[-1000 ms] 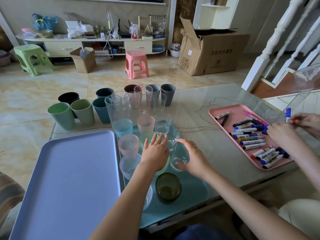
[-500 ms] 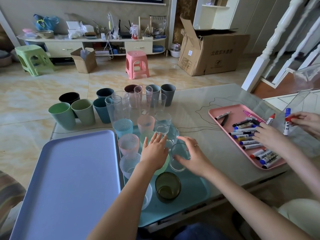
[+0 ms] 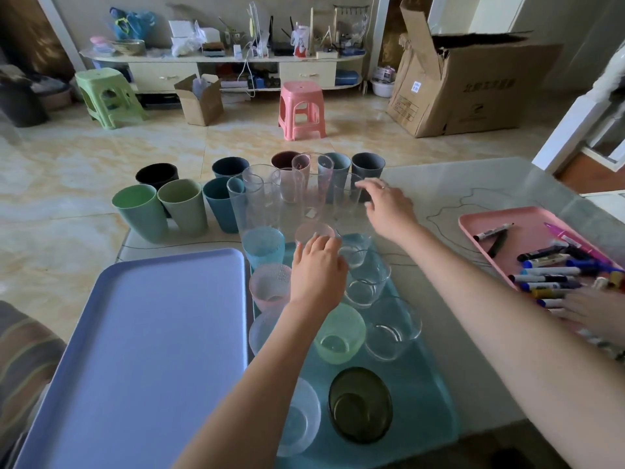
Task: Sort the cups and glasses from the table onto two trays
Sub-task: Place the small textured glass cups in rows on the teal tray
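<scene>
A teal tray (image 3: 434, 384) holds several short glasses: clear ones (image 3: 392, 328), a green one (image 3: 340, 336), a dark olive one (image 3: 360, 404) and pink and blue textured ones. Left of it lies a bare purple tray (image 3: 135, 350). Tall clear glasses (image 3: 267, 198) stand behind the teal tray, with opaque plastic cups (image 3: 182, 211) in green, teal and dark tones at the back. My left hand (image 3: 318, 272) hovers over the tray, fingertips at a pink glass (image 3: 313, 231), holding nothing. My right hand (image 3: 389, 206) is spread beside a tall clear glass (image 3: 345, 201).
A pink tray (image 3: 527, 238) of markers lies at the right, with another person's hand (image 3: 595, 316) on it. Beyond the glass table's far edge are a tiled floor, a pink stool (image 3: 301, 108), a green stool and cardboard boxes.
My right hand left the clear glass on the teal tray and reached forward to the tall glasses. My left hand slid forward to the pink glass.
</scene>
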Motion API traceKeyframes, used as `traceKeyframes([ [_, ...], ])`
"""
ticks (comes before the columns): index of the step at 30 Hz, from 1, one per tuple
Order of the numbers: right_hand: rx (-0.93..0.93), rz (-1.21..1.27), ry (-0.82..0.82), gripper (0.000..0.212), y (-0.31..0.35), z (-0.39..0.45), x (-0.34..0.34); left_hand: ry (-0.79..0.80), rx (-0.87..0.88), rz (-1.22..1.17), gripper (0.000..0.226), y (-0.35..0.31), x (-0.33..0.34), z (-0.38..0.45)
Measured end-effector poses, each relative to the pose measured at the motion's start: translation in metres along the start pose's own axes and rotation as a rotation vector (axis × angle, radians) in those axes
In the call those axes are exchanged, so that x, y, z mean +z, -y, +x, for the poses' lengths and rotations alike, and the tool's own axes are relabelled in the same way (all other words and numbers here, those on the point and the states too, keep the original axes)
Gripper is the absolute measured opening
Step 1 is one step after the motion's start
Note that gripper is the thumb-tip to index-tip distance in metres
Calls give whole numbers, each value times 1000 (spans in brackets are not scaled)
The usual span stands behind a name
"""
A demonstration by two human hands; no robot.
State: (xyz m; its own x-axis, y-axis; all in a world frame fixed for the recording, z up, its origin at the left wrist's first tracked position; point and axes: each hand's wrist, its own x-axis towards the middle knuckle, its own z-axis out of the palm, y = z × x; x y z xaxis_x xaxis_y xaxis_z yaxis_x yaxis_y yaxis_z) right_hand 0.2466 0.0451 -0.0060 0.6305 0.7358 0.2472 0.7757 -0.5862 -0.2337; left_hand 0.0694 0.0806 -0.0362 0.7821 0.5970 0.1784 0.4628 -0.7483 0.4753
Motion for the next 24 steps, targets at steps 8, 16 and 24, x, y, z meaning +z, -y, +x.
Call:
traceKeyframes([
  [8,-29,-132,156,29,-8,53,29,9,8,17,34,9,10,-1],
  [16,-32,25,123,8,-6,46,31,21,0,26,34,14,12,-5],
  [24,-22,2,-28,3,-17,9,-12,74,28,31,37,10,2,-9],
])
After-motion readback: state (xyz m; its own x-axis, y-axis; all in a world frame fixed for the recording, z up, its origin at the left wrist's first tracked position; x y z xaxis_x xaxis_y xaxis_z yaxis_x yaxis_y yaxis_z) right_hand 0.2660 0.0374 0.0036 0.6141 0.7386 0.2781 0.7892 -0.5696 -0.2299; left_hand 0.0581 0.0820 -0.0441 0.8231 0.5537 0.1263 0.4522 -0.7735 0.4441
